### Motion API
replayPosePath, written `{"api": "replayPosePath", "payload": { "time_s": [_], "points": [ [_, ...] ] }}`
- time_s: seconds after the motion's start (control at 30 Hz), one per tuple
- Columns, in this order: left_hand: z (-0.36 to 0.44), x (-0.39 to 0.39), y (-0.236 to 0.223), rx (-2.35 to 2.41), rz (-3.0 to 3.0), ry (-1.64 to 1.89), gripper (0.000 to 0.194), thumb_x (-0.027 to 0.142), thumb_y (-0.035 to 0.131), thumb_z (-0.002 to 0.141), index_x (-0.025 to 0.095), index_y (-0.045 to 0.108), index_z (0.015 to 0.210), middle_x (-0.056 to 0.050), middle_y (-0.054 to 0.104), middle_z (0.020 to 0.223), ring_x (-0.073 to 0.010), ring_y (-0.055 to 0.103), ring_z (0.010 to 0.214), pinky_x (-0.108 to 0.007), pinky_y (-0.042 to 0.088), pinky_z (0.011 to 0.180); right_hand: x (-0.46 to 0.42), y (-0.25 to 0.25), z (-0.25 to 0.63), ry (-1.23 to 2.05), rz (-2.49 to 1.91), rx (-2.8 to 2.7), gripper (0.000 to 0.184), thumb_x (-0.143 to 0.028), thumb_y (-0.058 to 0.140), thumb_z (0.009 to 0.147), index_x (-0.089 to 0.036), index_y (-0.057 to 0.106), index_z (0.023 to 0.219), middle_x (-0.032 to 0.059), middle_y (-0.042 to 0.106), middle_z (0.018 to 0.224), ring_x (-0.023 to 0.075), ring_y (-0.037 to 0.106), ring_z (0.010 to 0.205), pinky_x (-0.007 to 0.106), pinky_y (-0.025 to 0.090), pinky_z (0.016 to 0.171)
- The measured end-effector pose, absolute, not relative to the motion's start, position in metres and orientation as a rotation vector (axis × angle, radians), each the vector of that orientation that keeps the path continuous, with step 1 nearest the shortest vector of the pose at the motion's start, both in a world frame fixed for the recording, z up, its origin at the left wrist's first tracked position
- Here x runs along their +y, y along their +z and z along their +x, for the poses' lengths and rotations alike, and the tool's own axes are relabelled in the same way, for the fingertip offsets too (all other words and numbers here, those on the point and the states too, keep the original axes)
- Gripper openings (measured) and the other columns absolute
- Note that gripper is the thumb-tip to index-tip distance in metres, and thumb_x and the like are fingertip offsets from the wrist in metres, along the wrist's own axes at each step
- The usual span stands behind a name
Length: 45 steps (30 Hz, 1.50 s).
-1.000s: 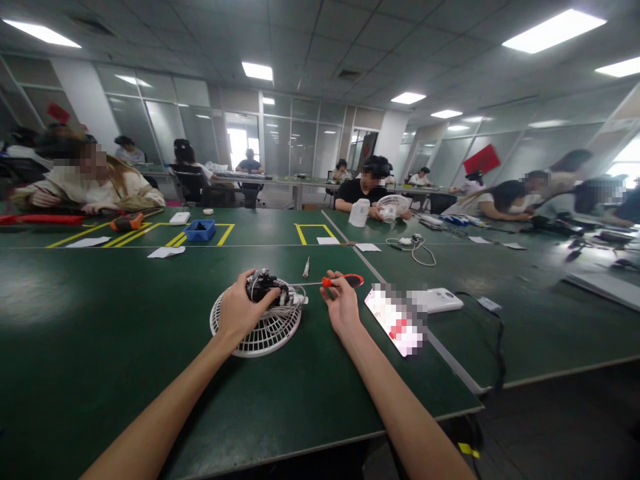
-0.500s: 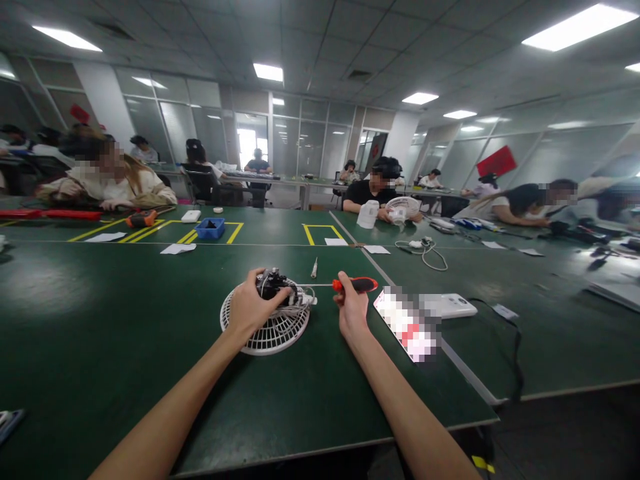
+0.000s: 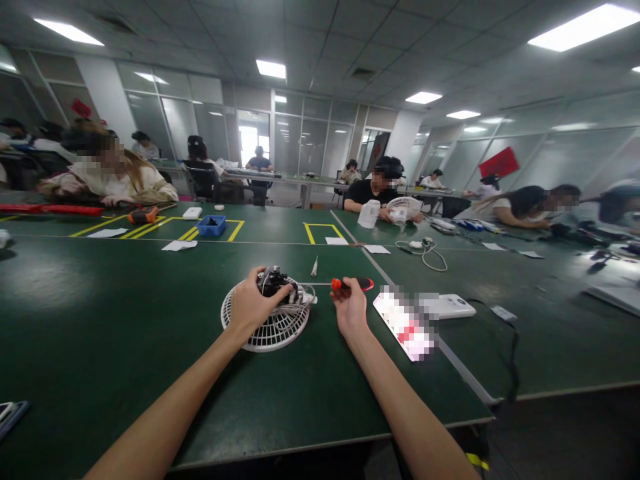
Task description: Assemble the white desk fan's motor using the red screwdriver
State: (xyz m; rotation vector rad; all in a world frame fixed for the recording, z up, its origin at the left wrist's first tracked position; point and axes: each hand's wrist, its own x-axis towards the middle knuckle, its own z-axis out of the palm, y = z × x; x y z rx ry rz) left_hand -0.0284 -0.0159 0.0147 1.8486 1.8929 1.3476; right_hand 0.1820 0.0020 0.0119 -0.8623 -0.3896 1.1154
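My left hand (image 3: 253,302) is closed around a black fan motor (image 3: 273,283), with thumb and fingers on either side of it. Under the motor lies a round white fan grille (image 3: 275,333), flat on the green table. A bundle of pale cable (image 3: 295,308) rests over the grille's right side. In my right hand (image 3: 350,305) is a red and black screwdriver (image 3: 355,285), held level by its handle. Its thin shaft points left to the motor's right side; I cannot tell exactly where the tip touches. Beyond the shaft lies a small, slim pointed piece (image 3: 315,267).
To the right lie a lit phone (image 3: 400,323) and a white device (image 3: 453,306) with a dark strap. Farther off are a blue bin (image 3: 211,225), paper slips and a coiled cable (image 3: 425,253). Across the table a person (image 3: 373,190) handles white fan parts.
My right hand has shifted slightly left and turned around the screwdriver's handle. My left hand stays on the motor, and the grille has hardly moved.
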Motion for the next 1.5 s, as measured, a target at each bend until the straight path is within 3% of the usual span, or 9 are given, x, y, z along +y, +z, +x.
{"api": "replayPosePath", "payload": {
  "time_s": [0.17,0.27,0.43,0.67,0.8,1.0,1.27,1.5],
  "points": [
    [-0.0301,-0.0155,0.0142,1.909,1.844,1.349,0.078,0.072,0.071,0.073,0.02,0.061,0.13,-0.014,0.075,0.112,-0.0351,0.072,0.103,-0.05,0.057,0.093,0.0058,0.006,0.1786,0.949,-0.952,-0.464,0.047,-0.047,0.088,0.058,-0.023,0.053,0.078,-0.0085,0.059,0.056,0.0076,0.046,0.044,0.021,0.038,0.043],
    [-0.0306,-0.0148,0.0131,1.912,1.846,1.352,0.078,0.072,0.071,0.073,0.02,0.061,0.13,-0.014,0.075,0.111,-0.0346,0.072,0.103,-0.05,0.057,0.093,0.0056,0.0056,0.1788,0.976,-0.913,-0.422,0.047,-0.052,0.084,0.061,-0.024,0.053,0.082,-0.0071,0.062,0.061,0.0103,0.055,0.05,0.022,0.043,0.046],
    [-0.0307,-0.0143,0.0107,1.893,1.862,1.381,0.078,0.073,0.07,0.074,0.02,0.061,0.13,-0.014,0.075,0.112,-0.0339,0.072,0.102,-0.049,0.057,0.092,0.0035,0.0083,0.1791,0.974,-0.811,-0.387,0.035,-0.04,0.076,0.066,-0.024,0.054,0.088,-0.0071,0.064,0.065,0.0136,0.065,0.062,0.024,0.053,0.056],
    [-0.0296,-0.0159,0.0139,1.901,1.83,1.355,0.078,0.073,0.071,0.074,0.02,0.061,0.131,-0.015,0.074,0.115,-0.0355,0.071,0.105,-0.052,0.056,0.094,0.002,0.0075,0.1785,0.871,-0.941,-0.507,0.05,-0.052,0.088,0.062,-0.024,0.049,0.078,-0.0108,0.05,0.05,0.0081,0.044,0.041,0.021,0.035,0.039],
    [-0.0296,-0.0149,0.0131,1.896,1.839,1.349,0.079,0.073,0.07,0.075,0.019,0.06,0.132,-0.016,0.074,0.116,-0.0359,0.071,0.106,-0.053,0.056,0.095,0.0029,0.008,0.181,0.911,-0.915,-0.461,0.047,-0.054,0.084,0.065,-0.024,0.052,0.083,-0.0072,0.061,0.058,0.011,0.054,0.048,0.022,0.044,0.043],
    [-0.0289,-0.0131,0.0099,1.928,1.868,1.345,0.079,0.074,0.069,0.075,0.02,0.06,0.131,-0.016,0.074,0.112,-0.0355,0.071,0.102,-0.051,0.056,0.093,0.0057,0.004,0.1833,1.049,-0.873,-0.375,0.026,-0.032,0.074,0.068,-0.023,0.053,0.08,-0.0054,0.065,0.063,0.0134,0.064,0.057,0.025,0.055,0.056],
    [-0.0286,-0.013,0.0095,1.929,1.853,1.331,0.082,0.077,0.067,0.075,0.02,0.06,0.133,-0.016,0.074,0.113,-0.0357,0.071,0.103,-0.052,0.056,0.093,0.0074,0.0016,0.1835,1.005,-0.973,-0.474,0.049,-0.045,0.09,0.059,-0.023,0.048,0.069,-0.0103,0.048,0.047,0.0067,0.039,0.04,0.02,0.034,0.039],
    [-0.028,-0.015,0.0122,1.919,1.856,1.331,0.081,0.076,0.066,0.076,0.019,0.06,0.133,-0.017,0.074,0.115,-0.0362,0.071,0.105,-0.052,0.055,0.094,0.005,0.0036,0.1868,1.056,-0.831,-0.41,0.031,-0.037,0.076,0.066,-0.024,0.054,0.084,-0.0064,0.066,0.067,0.0132,0.064,0.062,0.025,0.055,0.056]
  ]
}}
